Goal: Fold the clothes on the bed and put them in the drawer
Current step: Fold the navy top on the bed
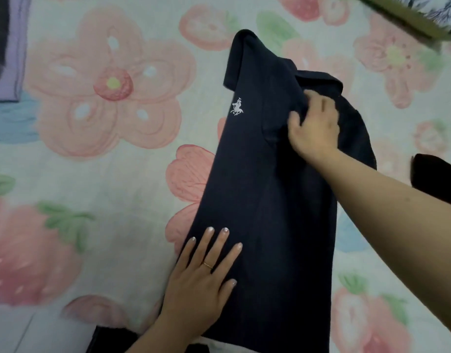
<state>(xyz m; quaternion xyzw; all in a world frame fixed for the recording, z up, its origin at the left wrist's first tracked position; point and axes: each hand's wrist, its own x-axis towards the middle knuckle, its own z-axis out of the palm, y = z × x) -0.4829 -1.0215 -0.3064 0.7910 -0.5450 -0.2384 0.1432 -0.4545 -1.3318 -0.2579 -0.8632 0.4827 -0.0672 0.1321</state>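
Note:
A navy polo shirt (265,200) with a small white horse logo lies lengthwise on the floral bedspread (112,174), its sides folded in. My left hand (204,273) rests flat on the shirt's lower left edge, fingers spread, a thin ring on one finger. Near the collar, my right hand (313,123) has its fingers curled into the dark fabric, gripping a fold of the shirt. The drawer is out of view.
A lilac-edged dark item (5,47) lies at the top left. A dark garment (435,179) pokes in at the right edge. A green-edged patterned object (407,14) crosses the top right corner. Dark cloth (112,340) sits at the bottom by my left wrist.

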